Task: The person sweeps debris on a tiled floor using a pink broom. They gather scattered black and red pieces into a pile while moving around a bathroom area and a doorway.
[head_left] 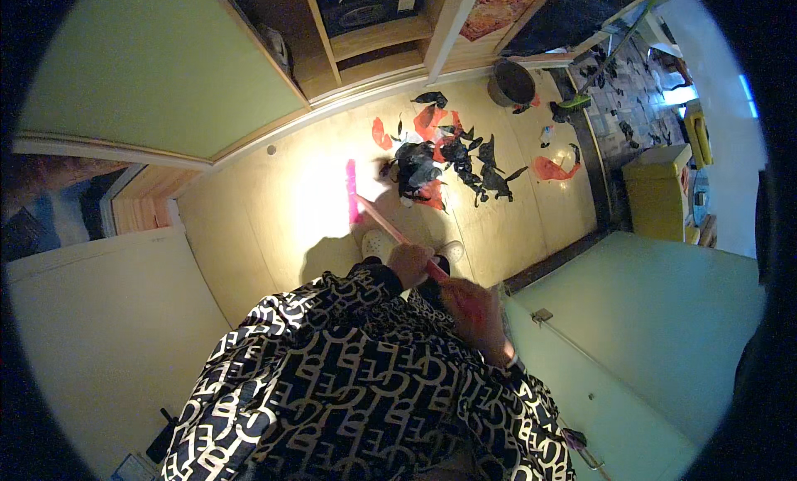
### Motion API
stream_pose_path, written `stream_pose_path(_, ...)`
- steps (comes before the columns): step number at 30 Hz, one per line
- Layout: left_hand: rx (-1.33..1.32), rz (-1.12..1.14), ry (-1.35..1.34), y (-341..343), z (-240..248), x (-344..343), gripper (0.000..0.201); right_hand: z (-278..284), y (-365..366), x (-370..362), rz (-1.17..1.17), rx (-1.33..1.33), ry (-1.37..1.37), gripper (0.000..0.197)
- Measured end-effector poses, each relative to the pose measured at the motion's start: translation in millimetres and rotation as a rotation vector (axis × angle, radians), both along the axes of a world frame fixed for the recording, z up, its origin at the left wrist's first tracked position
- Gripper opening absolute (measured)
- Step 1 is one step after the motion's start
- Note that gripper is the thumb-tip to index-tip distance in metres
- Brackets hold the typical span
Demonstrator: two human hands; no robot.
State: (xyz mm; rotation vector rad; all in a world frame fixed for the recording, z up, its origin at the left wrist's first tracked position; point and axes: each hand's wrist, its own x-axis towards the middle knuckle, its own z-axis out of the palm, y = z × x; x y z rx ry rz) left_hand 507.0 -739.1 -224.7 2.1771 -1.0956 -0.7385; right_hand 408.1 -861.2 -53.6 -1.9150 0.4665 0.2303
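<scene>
A broom with a bright pink head (352, 190) rests against the floor, its pinkish handle (383, 220) slanting back toward me. My left hand (411, 263) is wrapped round the handle in front of my body. Higher up the stick, my right hand (477, 311) is closed on it too, slightly blurred. Right of the broom head lies a scattered heap of black scraps (415, 170) and red scraps (430, 122), thin and crumpled like torn plastic or balloon skin. The pink head stands apart from the heap, on its left side.
A dark round bin (511, 84) stands by the far wall. A red piece (554, 169) lies farther right, near a threshold and a green broom (573, 103). Yellow boxes (656, 186) stand at the right, past a pale green door (639, 315). Open shelves (378, 41) line the far side.
</scene>
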Motion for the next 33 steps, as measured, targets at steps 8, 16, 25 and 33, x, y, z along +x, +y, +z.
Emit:
stream_pose_path(8,-0.049,0.131,-0.087,-88.2,-55.5,25.0,0.023,-53.2,-92.2,24.5,-0.166,0.276,-0.154,0.017)
stream_pose_path(16,-0.243,0.151,0.083,-244.1,12.2,1.8,0.026,12.8,-207.1,0.5,-0.054,-0.28,-0.141,0.019)
stream_pose_path(25,0.077,0.045,-0.019,-256.1,86.3,-42.9,0.018,67.3,-265.0,-41.8,0.2,-0.266,-0.124,0.016)
stream_pose_path(33,0.275,0.064,0.064,-266.0,5.3,-33.0,0.025,-21.1,-285.3,-21.6,0.051,0.125,-0.129,0.022)
